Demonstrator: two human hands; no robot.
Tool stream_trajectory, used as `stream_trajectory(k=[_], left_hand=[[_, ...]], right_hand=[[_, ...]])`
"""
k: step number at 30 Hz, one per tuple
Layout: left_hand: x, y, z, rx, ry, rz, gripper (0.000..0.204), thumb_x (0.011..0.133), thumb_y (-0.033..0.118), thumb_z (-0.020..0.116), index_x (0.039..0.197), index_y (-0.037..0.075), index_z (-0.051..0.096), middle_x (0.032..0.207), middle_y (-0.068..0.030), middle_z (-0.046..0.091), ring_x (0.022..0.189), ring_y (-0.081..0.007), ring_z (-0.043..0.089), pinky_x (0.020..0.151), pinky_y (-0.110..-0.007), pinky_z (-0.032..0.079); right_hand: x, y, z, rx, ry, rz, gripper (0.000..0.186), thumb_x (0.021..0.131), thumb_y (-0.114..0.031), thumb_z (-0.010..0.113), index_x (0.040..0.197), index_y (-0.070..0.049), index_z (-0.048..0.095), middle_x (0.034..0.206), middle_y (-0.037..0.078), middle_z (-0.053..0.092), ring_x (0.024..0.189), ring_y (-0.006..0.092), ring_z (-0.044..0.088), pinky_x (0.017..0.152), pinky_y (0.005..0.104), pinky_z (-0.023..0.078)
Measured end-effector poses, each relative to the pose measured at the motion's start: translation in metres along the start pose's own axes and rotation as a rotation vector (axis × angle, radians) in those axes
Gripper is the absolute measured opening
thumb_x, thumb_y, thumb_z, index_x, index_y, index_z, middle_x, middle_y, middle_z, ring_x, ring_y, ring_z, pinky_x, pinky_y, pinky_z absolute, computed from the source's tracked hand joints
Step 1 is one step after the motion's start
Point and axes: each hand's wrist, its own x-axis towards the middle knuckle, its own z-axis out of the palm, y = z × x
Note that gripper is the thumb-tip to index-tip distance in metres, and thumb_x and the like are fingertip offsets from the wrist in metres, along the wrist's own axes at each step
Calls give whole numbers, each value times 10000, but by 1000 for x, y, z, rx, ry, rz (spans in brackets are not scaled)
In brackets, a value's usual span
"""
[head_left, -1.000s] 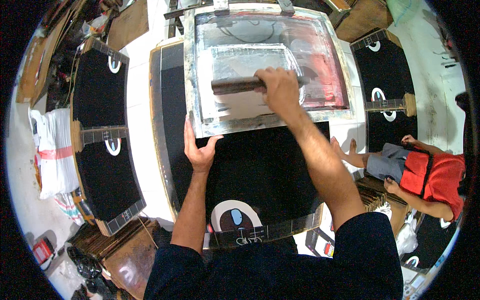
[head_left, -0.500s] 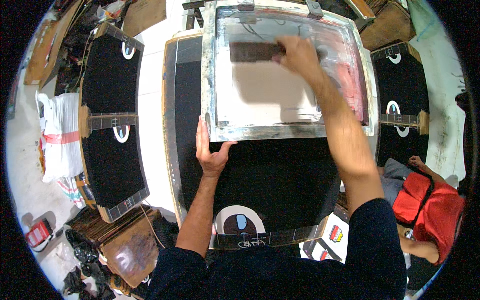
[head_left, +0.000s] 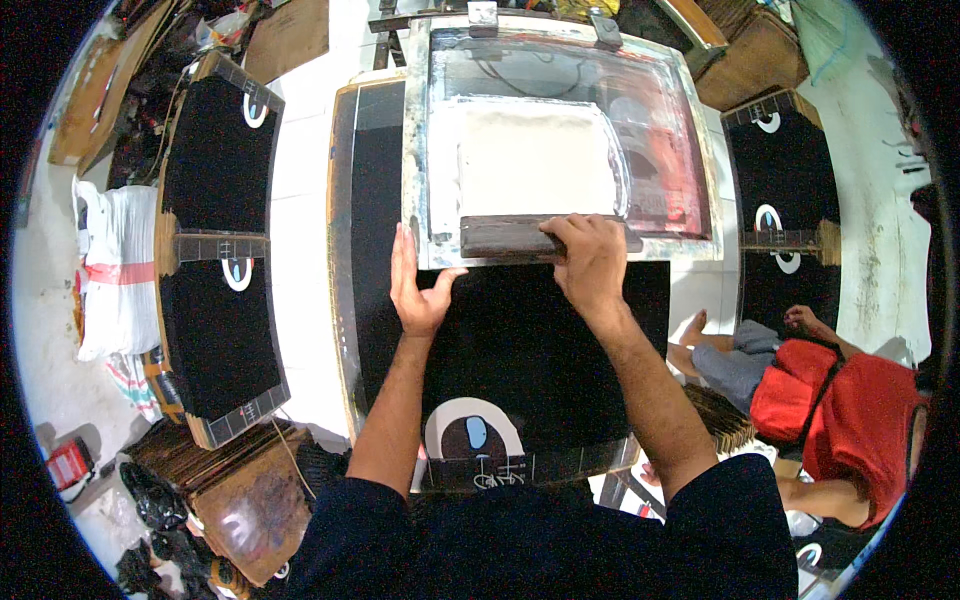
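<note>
the right hand (head_left: 592, 258) is closed over the top of a dark squeegee (head_left: 520, 238), gripping it at its right end, with the blade lying across the near edge of the printing screen (head_left: 560, 140). the left hand (head_left: 415, 285) is open and flat, fingers straight, pressing on the near left corner of the screen's pale metal frame, with the thumb spread along the near edge. the screen sits flat on a long black printing board (head_left: 520, 340) that serves as the counter here, covering its far half; a pale patch of ink fills the middle of the mesh, with a reddish stain toward the right side.

the squeegee looks stiff and light, a long straight bar; it probably handles best taken from above near the middle so the pressure stays even along the blade. its edge is likely wet with ink and slippery, so the grip belongs on the upper handle. the screen's frame is rigid, but the mesh looks thin and easy to damage, so the frame is the place to hold.

at the board's near edge a round pale print with a blue spot (head_left: 470, 432) shows. more black boards (head_left: 215, 250) stand to the left and right. a person in a red shirt (head_left: 850, 410) sits on the floor at the right.
</note>
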Motion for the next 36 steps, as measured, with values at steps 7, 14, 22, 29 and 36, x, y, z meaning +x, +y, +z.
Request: stream_trajectory(k=[7, 14, 22, 29, 36], left_hand=[[49, 65, -25, -125, 43, -214, 975, 686, 5, 918, 1539, 5, 447, 1540, -261, 492, 1410, -387, 509, 1151, -449, 435], [195, 125, -55, -538, 149, -31, 1011, 773, 81, 919, 1566, -72, 310, 1396, -251, 597, 1141, -238, 662, 952, -331, 557], [13, -174, -140, -226, 206, -729, 572, 986, 226, 708, 1455, -26, 500, 1141, -240, 709, 914, -271, 680, 815, -413, 554], [-380, -172, -252, -247, -410, -1516, 468, 996, 358, 705, 1250, -35, 721, 998, -119, 774, 872, -150, 677, 751, -363, 544], [-397, -91, -254, 417, -519, -952, 395, 1042, 244, 606, 1342, -8, 657, 1240, -164, 722, 1134, -305, 673, 978, -431, 515]], right_hand=[[8, -22, -39, -186, 257, -94, 396, 734, -334, 874, 1047, -142, 723, 914, 43, 678, 953, 258, 631, 861, 432, 421], [147, -37, -173, -349, 506, -182, 716, 750, -726, 774, 1102, -102, 766, 1016, 118, 754, 958, 327, 710, 848, 455, 508], [231, -68, -255, -262, 432, 3, 758, 778, -770, 698, 1069, -76, 791, 1003, 223, 757, 973, 391, 728, 854, 458, 560], [261, -76, -272, -226, 387, 77, 712, 807, -712, 704, 1101, -69, 788, 1001, 220, 760, 964, 377, 734, 873, 431, 554], [282, -20, -286, -123, 361, -41, 591, 880, -562, 738, 1047, 4, 768, 913, 150, 765, 833, 190, 679, 807, 368, 519]])
